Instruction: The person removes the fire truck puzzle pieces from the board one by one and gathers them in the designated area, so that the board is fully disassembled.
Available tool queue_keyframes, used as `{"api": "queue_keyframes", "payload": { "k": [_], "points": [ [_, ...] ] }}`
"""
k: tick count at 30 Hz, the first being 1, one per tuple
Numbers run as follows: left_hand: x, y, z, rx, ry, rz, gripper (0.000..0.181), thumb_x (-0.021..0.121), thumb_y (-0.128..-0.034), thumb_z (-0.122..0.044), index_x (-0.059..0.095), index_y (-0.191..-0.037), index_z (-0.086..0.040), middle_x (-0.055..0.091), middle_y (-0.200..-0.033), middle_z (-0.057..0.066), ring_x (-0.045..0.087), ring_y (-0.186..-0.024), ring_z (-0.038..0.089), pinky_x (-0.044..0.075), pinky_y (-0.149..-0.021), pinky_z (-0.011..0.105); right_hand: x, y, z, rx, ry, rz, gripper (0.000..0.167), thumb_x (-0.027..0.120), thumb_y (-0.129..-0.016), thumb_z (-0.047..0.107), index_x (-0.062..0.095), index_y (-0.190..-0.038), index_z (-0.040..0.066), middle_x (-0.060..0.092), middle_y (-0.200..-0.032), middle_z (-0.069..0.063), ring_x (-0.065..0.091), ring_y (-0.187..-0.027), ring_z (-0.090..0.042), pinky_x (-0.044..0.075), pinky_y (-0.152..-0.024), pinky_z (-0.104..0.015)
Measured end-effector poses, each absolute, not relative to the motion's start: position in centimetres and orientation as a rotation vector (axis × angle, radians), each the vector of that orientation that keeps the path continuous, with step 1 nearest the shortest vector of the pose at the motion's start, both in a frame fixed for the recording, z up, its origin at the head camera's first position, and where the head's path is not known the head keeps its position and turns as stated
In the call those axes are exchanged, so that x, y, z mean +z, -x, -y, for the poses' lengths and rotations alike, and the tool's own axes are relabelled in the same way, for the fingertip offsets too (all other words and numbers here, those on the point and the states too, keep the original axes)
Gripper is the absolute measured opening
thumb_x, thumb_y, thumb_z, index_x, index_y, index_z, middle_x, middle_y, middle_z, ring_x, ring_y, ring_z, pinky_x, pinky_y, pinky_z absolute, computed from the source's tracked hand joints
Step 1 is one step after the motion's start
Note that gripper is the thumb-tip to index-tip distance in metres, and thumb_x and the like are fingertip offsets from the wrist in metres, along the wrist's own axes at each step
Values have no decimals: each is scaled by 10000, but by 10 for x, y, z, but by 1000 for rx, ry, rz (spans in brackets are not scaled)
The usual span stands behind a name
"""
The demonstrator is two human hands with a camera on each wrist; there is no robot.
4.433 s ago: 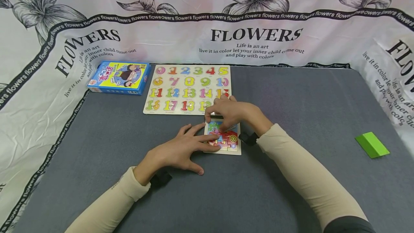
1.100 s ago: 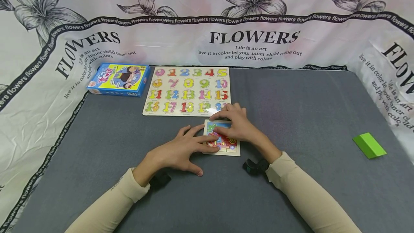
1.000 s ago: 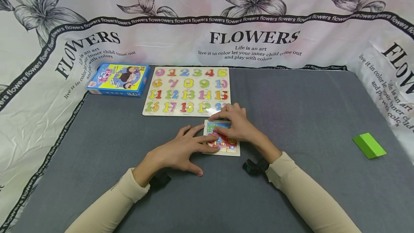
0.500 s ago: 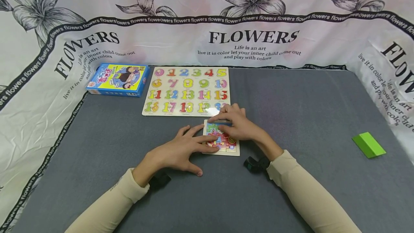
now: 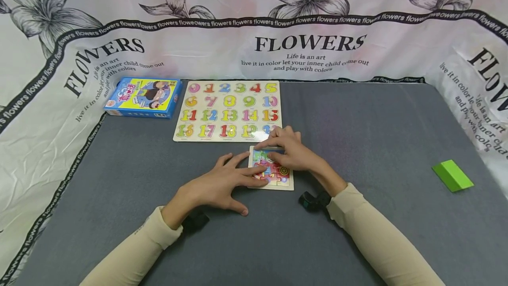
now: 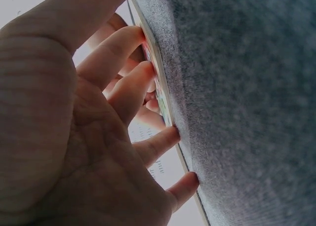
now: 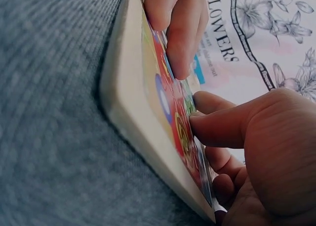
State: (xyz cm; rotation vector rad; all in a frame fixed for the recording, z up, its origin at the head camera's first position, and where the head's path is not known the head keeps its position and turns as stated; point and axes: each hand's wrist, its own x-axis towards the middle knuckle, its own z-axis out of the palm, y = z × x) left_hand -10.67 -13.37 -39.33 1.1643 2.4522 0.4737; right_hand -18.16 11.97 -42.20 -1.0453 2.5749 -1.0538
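A small jigsaw puzzle in a pale wooden frame (image 5: 291, 184) lies flat on the table, its picture showing a red vehicle. My left hand (image 5: 216, 186) is spread at its left side. Two of its fingertips rest on the puzzle pieces, and its thumb stretches out over the cloth. From the upper right, my right hand (image 5: 291, 151) presses the upper part of the puzzle with its thumb, while the index finger lies along the top edge. In the right wrist view the thumb (image 7: 217, 124) touches the picture surface. The right hand covers the puzzle's upper right part.
Behind the puzzle lies a wooden number board (image 5: 228, 109) with coloured numerals. A blue and yellow box (image 5: 143, 97) stands at the back left. Far to the right sits a green block (image 5: 453, 175). The grey tablecloth (image 5: 357, 118) meets a flower-printed backdrop (image 5: 214, 56).
Since the oldest frame my right hand has drawn back slightly towards me, and a dark strip at the puzzle's top no longer shows. My left hand has stayed in place.
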Motion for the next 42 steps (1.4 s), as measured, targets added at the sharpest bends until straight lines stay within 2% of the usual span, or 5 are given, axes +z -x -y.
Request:
{"api": "queue_keyframes", "payload": {
  "k": [17, 25, 33, 38, 42],
  "points": [
    [-393, 107, 134, 473, -1161, -2457, 802, 839, -802, -496, 490, -1512, -365, 349, -1652, -83, 90, -1590, 370, 82, -1197, 702, -425, 182, -119, -1137, 1104, -2578, 329, 699, -928, 93, 759, -1221, 230, 595, -1066, 3, 310, -870, -188, 139, -791, -402],
    [-393, 107, 134, 459, -1167, -2464, 816, 837, -801, -502, 476, -1520, -367, 325, -1662, -98, 79, -1591, 375, 83, -1197, 702, -426, 180, -115, -1264, 1132, -2573, 234, 760, -915, 175, 780, -1146, 208, 734, -1106, 32, 383, -892, -159, 177, -794, -396],
    [-393, 107, 134, 454, -1166, -2465, 811, 837, -801, -502, 482, -1517, -363, 311, -1668, -104, 74, -1591, 382, 84, -1194, 709, -427, 179, -115, -1329, 1091, -2565, 220, 755, -921, 148, 771, -1138, 180, 754, -955, 39, 430, -805, -154, 185, -800, -387],
    [-392, 107, 133, 458, -1159, -2463, 812, 839, -799, -499, 483, -1517, -366, 326, -1663, -96, 75, -1591, 384, 82, -1195, 708, -428, 180, -115, -1394, 1084, -2546, 223, 757, -917, 123, 769, -1136, 163, 755, -911, 23, 514, -839, -164, 208, -816, -389],
    [-393, 107, 133, 462, -1156, -2462, 809, 839, -800, -498, 483, -1516, -370, 340, -1658, -91, 81, -1590, 381, 80, -1195, 708, -426, 182, -117, -1430, 1059, -2549, 218, 754, -919, 116, 777, -1134, 147, 721, -878, 0, 523, -834, -175, 259, -829, -388]
  ]
}}
